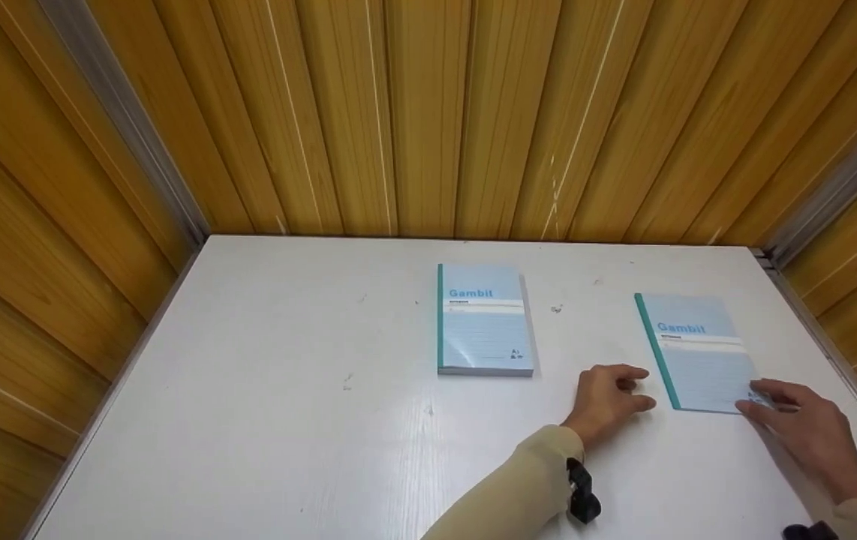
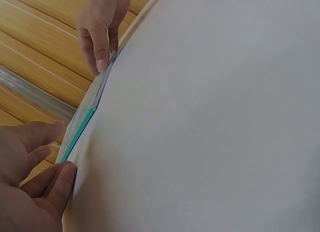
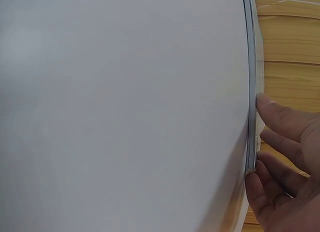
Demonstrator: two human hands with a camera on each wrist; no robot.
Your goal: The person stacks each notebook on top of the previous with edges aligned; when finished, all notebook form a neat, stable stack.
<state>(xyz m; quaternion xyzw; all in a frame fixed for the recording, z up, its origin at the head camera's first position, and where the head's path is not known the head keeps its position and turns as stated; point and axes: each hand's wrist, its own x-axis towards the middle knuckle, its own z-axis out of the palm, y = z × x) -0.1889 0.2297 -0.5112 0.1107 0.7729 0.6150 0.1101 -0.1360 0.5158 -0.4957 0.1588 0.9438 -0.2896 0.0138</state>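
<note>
A light blue notebook [image 1: 702, 367] with a green spine and the word "Gambit" lies on the right side of the table. At its near right corner, my right hand [image 1: 811, 427] holds it with thumb and fingertips; the right wrist view shows those fingers [image 3: 282, 117] on the thin notebook's edge [image 3: 252, 92]. My left hand [image 1: 608, 401] is just left of the green spine [image 2: 79, 134], its fingers bent and parted with nothing between them. In the head view a small gap separates it from the spine.
A thicker stack of similar notebooks [image 1: 485, 330] lies near the middle of the white table [image 1: 263, 390]. Wood-patterned panels [image 1: 428, 120] stand behind the table and along both sides, with metal corner posts. Dark bands [image 1: 584, 491] are on both wrists.
</note>
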